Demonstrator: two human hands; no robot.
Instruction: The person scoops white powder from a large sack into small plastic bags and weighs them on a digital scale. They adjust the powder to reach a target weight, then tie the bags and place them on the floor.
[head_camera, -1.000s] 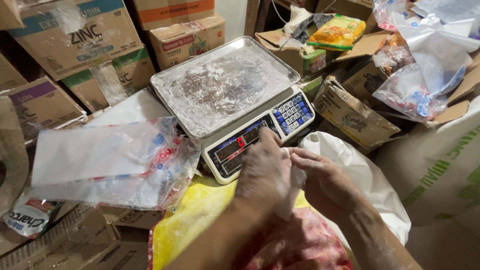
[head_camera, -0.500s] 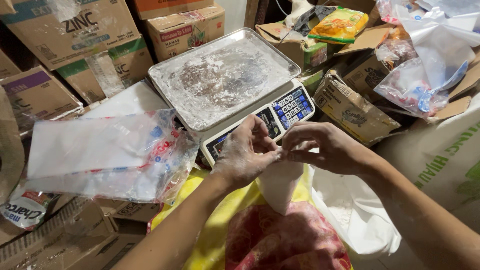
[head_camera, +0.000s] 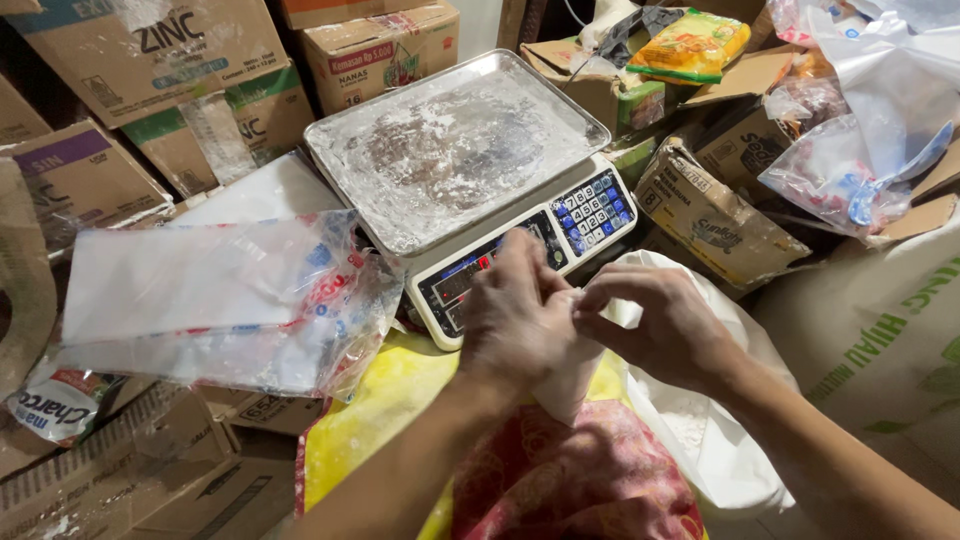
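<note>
Cardboard boxes (head_camera: 180, 60) crowd round a scale (head_camera: 470, 170). Small white bag (head_camera: 566, 375) hangs upright just below it, pinched at the top by both hands, left hand (head_camera: 520, 320) and right hand (head_camera: 665, 325) touching, left a bit nearer the scale.

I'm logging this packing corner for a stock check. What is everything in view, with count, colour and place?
small bag: one, clear with white powder, held between both hands in front of the scale
scale: one, white with a dusty steel tray, centre
stack of plastic bags: one, clear, left of the scale
cardboard boxes: several, brown, along the back and left
open sack: one, white, under the right hand
large sack: one, white with green print, right
yellow packet: one, top right
patterned cloth: one, red, bottom centre
left hand: pinching the small bag's top
right hand: pinching the small bag's top
</note>
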